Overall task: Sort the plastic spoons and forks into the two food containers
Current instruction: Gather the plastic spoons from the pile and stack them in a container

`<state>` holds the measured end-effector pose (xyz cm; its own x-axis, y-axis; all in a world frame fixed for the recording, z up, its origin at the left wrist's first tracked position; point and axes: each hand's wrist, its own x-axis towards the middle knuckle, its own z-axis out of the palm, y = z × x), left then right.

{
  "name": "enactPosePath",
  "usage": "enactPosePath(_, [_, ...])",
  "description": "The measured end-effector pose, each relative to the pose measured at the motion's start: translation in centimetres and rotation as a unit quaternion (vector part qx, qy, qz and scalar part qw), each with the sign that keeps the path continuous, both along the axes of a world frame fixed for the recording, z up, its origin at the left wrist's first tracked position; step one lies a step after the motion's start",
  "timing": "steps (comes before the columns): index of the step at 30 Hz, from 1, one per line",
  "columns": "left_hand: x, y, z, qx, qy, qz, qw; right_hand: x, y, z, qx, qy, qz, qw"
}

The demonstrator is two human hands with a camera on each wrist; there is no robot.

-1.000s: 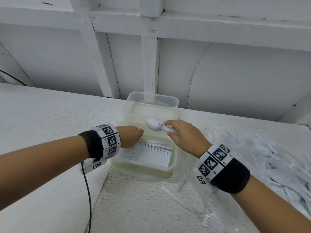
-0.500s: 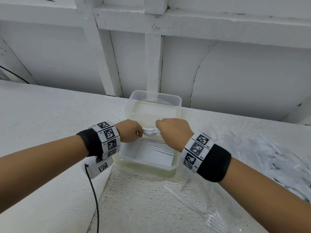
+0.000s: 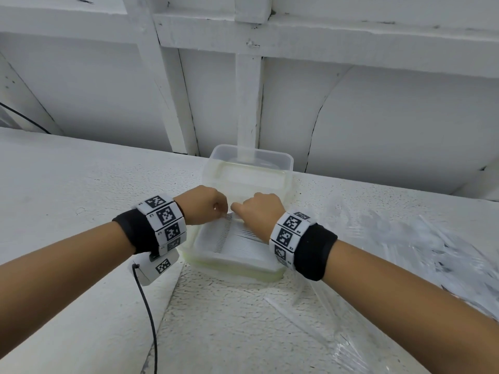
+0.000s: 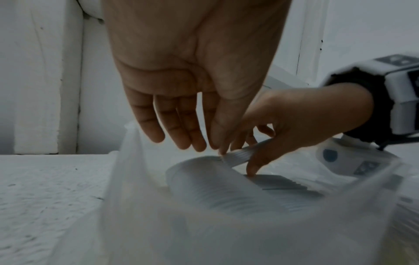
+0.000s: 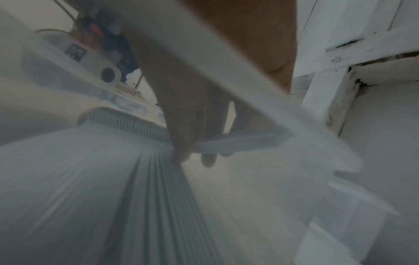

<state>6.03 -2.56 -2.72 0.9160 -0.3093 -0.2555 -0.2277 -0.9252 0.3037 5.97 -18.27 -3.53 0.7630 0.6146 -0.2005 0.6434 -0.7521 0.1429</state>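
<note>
Spoons (image 3: pixel 237 238) in near container (image 3: pixel 235 269), other container (image 3: pixel 251 157) behind, cutlery pile (image 3: pixel 432 252) right

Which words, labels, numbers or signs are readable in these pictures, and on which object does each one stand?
No word or number is readable.
Left wristband: black-and-white square codes; the tiny characters beside them are too small to read.
Right wristband: the same.
Small box under the left wrist: one square code, no text.
Container and spoons: no print visible.
</note>
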Motion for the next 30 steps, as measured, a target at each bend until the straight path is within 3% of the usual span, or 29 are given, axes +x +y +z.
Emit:
enactPosePath(6, [-0.4, 2.3, -0.1, -0.099, -0.118, 0.132, 0.979, 0.5, -0.5, -1.0, 0.004, 0.016, 0.016, 1.000])
enactPosePath(9, [-0.8, 3.2, -0.9, -0.114, -0.078, 0.220, 0.966, 0.7, -0.6, -1.1, 0.001, 0.043, 0.012, 0.999])
enactPosePath(12, [-1.2, 3.5, -1.6, -0.129, 0.008, 0.258, 0.958, 0.6, -0.6, -1.5, 0.006, 0.054, 0.005, 0.999])
enactPosePath(16, [-1.6, 3.4, -1.7, -0.184, 0.040, 0.279, 0.942, 0.4, -0.8, -2.1, 0.029, 0.056, -0.010, 0.998])
enactPosePath(25, [-1.7, 3.2, -1.4, -0.207, 0.051, 0.301, 0.930, 0.7, -1.2, -2.2, 0.012, 0.084, -0.044, 0.995])
enactPosePath(30, [-1.6, 3.1, -1.3, -0.209, 0.058, 0.307, 0.927, 0.4, -1.9, -1.6, 0.052, 0.093, -0.061, 0.992])
